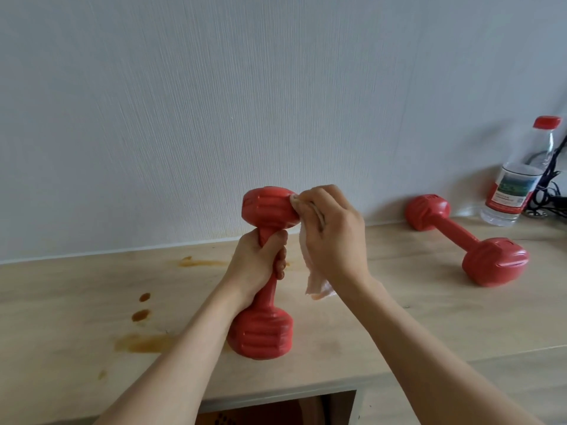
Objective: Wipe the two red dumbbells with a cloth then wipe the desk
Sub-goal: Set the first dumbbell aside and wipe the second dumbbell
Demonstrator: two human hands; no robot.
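**Upright dumbbell wiped at its top end**

One red dumbbell [260, 326] is stood on end on the desk [399, 317], its handle gripped by the left hand [257, 265]. A white cloth [310, 265] is clutched in the right hand [331, 231] and pressed against the upper head. The second dumbbell [466, 237] is laid flat near a water bottle [518, 182]. Brown stains [141, 342] are seen at left.

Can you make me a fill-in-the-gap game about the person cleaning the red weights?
1. The left hand grips the upright dumbbell by its ____.
2. The right hand presses a ____ against that dumbbell's top end.
3. The other dumbbell lies on the desk near a ____ with a red cap.
4. Brown ____ mark the desk on the left.

Missing words: handle; cloth; bottle; stains
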